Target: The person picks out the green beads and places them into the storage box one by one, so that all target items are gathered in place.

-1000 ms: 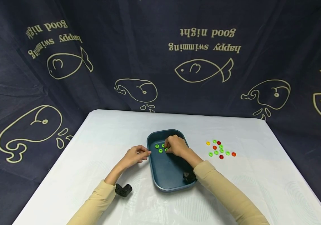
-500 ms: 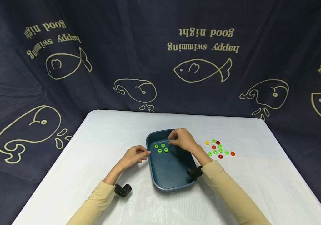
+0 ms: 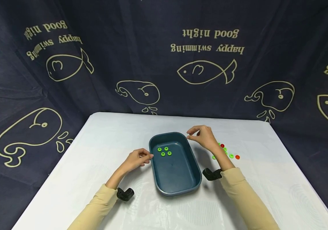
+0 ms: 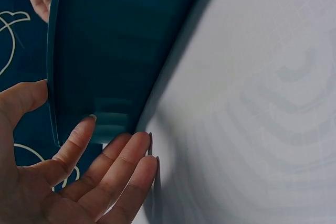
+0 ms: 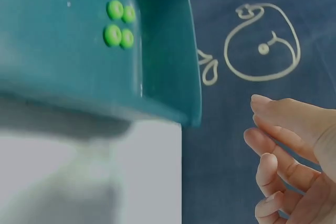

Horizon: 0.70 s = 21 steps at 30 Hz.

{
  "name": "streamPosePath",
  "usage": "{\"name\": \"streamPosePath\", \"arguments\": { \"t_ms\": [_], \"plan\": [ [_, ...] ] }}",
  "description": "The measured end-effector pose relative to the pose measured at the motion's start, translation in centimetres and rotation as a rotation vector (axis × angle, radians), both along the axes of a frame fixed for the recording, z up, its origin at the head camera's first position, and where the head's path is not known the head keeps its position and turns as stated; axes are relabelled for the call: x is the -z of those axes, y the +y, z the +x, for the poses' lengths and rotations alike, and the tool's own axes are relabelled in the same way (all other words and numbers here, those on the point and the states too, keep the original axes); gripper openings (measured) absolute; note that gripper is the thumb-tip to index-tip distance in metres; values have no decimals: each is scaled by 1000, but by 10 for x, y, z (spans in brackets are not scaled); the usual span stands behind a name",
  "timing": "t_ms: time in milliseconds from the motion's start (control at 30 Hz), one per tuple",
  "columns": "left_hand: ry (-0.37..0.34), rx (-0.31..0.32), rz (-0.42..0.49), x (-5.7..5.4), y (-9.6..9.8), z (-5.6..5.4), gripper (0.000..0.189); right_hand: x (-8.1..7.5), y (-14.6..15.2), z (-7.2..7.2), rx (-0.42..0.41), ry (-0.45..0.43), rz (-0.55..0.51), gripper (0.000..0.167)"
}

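Note:
A dark blue-green rectangular tray (image 3: 171, 179) stands on the white table. Several small green rings (image 3: 163, 154) lie flat in a cluster on its floor, toward the far end. My left hand (image 3: 137, 158) is at the tray's left side; in the left wrist view its thumb (image 4: 37, 94) touches the rim and the forefinger rests against the outer wall, with the other fingers loosely extended. Just past the tray's far right corner hovers my right hand (image 3: 205, 137). Its fingers are loosely bent with nothing between the tips, as the right wrist view (image 5: 294, 156) shows.
Right of the tray lie loose pieces, partly hidden behind my right forearm: a red one (image 3: 222, 145), an orange one (image 3: 237, 157) and several green ones, one green ring (image 3: 231, 156) near the orange. A dark printed cloth (image 3: 164, 57) hangs behind the table.
My right hand has left the green rings, lifted out of the tray and moved right past its rim, uncovering the cluster. My left hand has stayed at the tray's side.

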<state>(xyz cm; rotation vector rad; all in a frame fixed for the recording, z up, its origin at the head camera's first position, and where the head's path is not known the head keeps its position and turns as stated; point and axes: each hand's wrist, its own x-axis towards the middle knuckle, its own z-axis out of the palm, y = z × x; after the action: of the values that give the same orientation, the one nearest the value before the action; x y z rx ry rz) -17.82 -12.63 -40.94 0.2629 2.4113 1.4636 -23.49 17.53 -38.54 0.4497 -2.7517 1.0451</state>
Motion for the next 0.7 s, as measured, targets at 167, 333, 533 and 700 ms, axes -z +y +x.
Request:
{"name": "streamPosePath", "arguments": {
  "t_ms": [167, 333, 533, 700],
  "plan": [
    [-1, -2, -4, 0, 0, 0, 31, 3, 22, 4, 44, -2, -19, 16],
    [1, -19, -17, 18, -2, -9, 31, 10, 42, 10, 83, -20, -30, 18],
    [10, -37, -12, 40, -7, -21, 35, 22, 60, 17, 133, -62, -38, 19],
    [7, -38, -21, 42, -6, -22, 34, 34, 70, 25, 164, -75, -38, 20]
  ]
}}
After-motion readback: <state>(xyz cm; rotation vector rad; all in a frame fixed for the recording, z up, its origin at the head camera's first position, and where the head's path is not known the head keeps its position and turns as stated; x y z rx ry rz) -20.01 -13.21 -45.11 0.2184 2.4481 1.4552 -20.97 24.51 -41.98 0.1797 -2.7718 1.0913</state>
